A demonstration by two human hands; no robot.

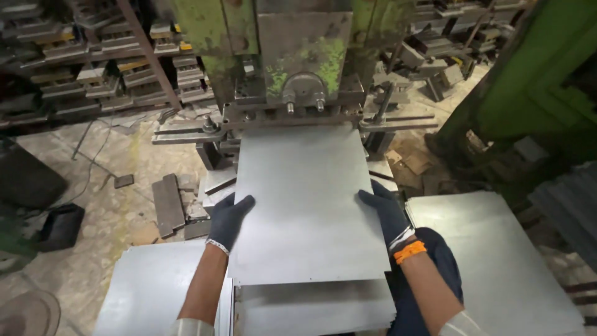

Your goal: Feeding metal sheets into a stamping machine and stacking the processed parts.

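Both gloved hands, the left hand (229, 219) and the right hand (384, 211), clamp the side edges of the steel sheet (305, 205) lying flat with its far edge under the green press (298, 56), so I'd keep it square, fingers well outside the tooling.

Ahead of you stands a green press (298, 56), its paint chipped and worn. To the far left, racks (93, 56) hold rows of metal dies, and more dies (435, 56) crowd the far right. The floor (112, 180) is pale, stained concrete with a cable (87, 140) trailing across it and flat steel plates (168, 205) lying near the press. A green frame (535, 74) rises on your right. The light is dim and even.
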